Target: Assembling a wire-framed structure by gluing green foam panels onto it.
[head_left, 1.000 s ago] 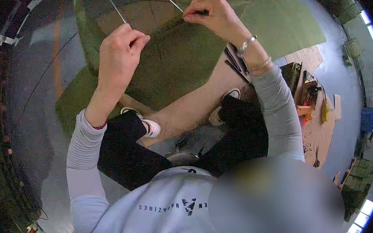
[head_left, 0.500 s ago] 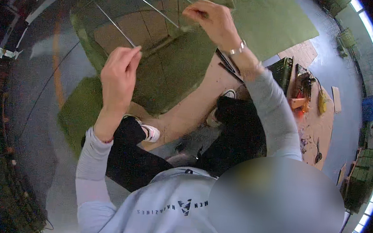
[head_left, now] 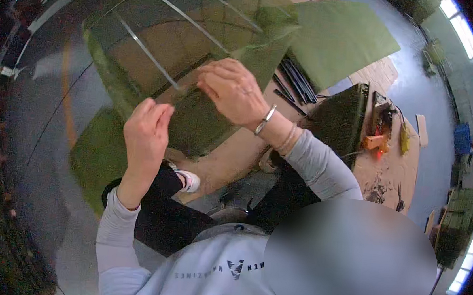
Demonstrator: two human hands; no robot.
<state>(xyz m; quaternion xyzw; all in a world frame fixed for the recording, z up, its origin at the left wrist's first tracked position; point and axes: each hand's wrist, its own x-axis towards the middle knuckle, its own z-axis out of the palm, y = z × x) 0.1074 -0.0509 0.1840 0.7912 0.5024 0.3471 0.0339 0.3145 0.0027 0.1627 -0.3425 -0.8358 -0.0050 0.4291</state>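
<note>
In front of me is a large green mesh-like sheet with a thin rim and several straight metal rods across it. My left hand is raised over its near side, thumb and fingertips pinched together. My right hand, with a metal band at the wrist, hovers to the right and a little farther off, its fingers curled closed near the ends of the rods. Whatever either hand holds, if anything, is too thin or hidden to make out. The two hands are apart.
Flat green sheet material lies at the far right on brown cardboard. Several black strips lie beside it. To the right are a dark box-like block, an orange glue gun and a yellow item.
My right hand has come down and left, toward my body, nearer my left hand. The left hand has dropped slightly toward me. More of the black strips now shows.
</note>
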